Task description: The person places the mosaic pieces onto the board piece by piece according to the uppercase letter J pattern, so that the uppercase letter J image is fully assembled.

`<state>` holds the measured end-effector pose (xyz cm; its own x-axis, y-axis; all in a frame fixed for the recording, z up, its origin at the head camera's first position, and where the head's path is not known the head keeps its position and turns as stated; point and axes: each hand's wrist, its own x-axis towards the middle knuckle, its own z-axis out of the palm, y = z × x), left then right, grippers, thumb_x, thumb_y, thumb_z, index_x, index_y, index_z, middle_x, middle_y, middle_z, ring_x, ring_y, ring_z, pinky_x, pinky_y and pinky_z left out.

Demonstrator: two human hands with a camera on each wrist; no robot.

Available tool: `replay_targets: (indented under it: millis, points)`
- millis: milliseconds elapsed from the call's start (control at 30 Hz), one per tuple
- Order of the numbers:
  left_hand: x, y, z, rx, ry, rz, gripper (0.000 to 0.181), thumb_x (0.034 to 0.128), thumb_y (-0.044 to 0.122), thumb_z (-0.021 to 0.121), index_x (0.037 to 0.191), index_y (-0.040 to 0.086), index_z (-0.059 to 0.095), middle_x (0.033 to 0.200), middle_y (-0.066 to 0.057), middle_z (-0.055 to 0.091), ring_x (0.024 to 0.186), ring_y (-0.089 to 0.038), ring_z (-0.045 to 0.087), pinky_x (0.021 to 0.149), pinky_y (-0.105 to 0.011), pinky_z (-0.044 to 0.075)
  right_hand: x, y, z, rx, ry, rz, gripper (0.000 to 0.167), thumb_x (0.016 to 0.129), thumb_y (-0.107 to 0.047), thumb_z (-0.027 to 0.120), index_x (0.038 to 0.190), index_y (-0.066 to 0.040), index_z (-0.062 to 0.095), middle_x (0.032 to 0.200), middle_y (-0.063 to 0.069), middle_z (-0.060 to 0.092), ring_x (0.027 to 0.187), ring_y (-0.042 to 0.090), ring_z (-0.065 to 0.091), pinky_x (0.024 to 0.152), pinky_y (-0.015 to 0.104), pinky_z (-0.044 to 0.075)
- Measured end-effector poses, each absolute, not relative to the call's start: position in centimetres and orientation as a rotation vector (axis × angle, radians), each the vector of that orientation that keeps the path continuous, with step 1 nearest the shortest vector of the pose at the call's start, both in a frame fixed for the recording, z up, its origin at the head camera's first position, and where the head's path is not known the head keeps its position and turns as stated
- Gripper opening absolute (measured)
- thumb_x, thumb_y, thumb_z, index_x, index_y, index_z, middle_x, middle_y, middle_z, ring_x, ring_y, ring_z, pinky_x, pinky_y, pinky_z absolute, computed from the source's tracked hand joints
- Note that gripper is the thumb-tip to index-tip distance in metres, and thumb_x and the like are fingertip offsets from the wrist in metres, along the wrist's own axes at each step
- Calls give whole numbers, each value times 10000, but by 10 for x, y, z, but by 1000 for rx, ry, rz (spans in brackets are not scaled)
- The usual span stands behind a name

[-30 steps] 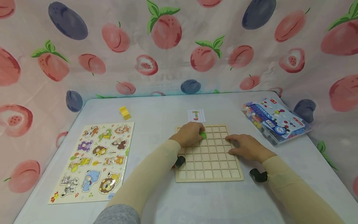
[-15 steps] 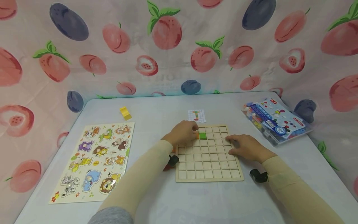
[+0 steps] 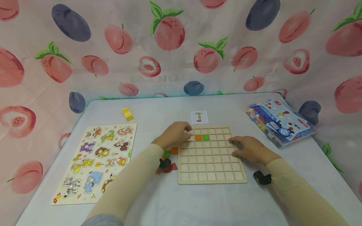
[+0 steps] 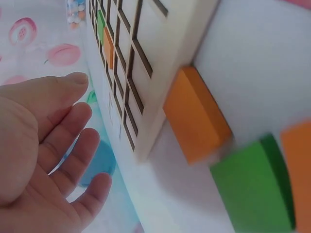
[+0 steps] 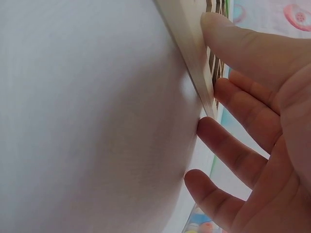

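On the board (image 3: 211, 168), orange tile (image 3: 199, 137), green tile (image 3: 205, 137).

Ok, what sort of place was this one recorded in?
Probably an indoor play or puzzle corner: a white table holds a wooden grid board and an animal puzzle, with a fruit-print cloth behind it. The wider room isn't shown.

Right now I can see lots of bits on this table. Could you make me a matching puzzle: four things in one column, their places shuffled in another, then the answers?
Things
1. yellow piece
2. printed pattern card
3. clear plastic case
4. right hand

Places
A. at the wooden grid board's right edge
B. near the table's far right corner
C. beyond the animal puzzle
D. just beyond the board's far edge

Pairs: 1-C, 2-D, 3-B, 4-A
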<state>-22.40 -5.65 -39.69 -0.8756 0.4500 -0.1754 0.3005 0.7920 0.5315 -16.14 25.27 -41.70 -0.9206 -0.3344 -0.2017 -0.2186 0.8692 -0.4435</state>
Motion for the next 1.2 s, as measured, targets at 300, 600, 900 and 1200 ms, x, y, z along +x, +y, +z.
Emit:
replay_targets:
  millis: [300,600,900,1200]
  points:
    - [-219,-73,-399,500,2714,678,303,966,202,680,1247,91,662,1224,-41,645,1084,-213,570,996,-380,467,-161,253,-416,-430,2766,-617,613,894,-288,762,1402,-19,552,1399,264,528,1297,494,452,1051,622,347]
    - [-215,-87,-403,513,2744,709,280,925,149,657,1195,78,683,1176,-47,665,1050,-216,576,973,-377,476,-161,253,-416,-412,2752,-614,623,892,-307,761,1405,-23,550,1395,269,529,1294,494,455,1045,624,354]
    - [-211,-94,-405,444,2714,716,290,906,151,677,1190,93,682,1195,-62,654,1020,-227,566,962,-379,482,-161,253,-416,-398,2745,-617,623,899,-302,755,1416,-27,542,1414,265,513,1312,492,436,1057,626,339]
    - [-202,-106,-411,455,2702,702,300,898,152,724,1189,89,688,1173,-42,664,1043,-219,570,993,-380,468,-160,253,-414,-390,2735,-627,619,904,-279,748,1422,-19,531,1426,266,502,1324,492,421,1065,629,327]
